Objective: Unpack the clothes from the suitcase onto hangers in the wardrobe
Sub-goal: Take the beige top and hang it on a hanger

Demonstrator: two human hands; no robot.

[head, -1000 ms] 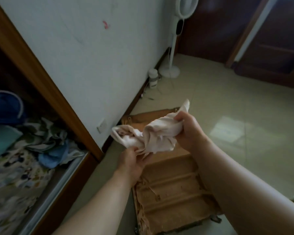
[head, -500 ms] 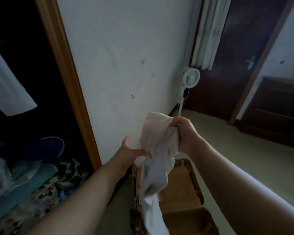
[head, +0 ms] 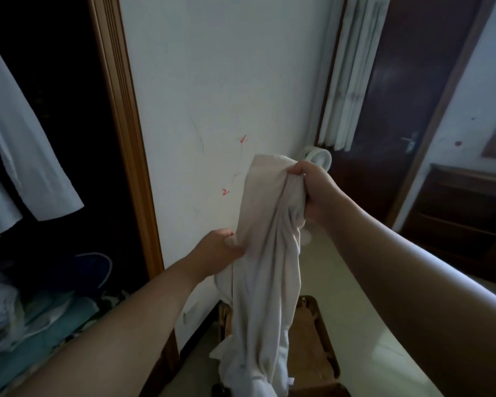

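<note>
A pale cream garment hangs long in front of me, above the open brown suitcase on the floor. My right hand grips a bunched fold near its top edge. Lower down, my left hand pinches the garment's left edge. The open wardrobe is dark on the left, framed in wood, with a white garment hanging inside. No empty hanger is visible.
Folded and piled clothes lie on the wardrobe's lower shelf. A white standing fan is behind my right hand by the wall. A dark door and dark wooden shelving stand to the right on the pale floor.
The garment went from a bundle to hanging unrolled at chest height. My left hand, open half a second ago, now pinches its edge. My view rose from the suitcase to the wall.
</note>
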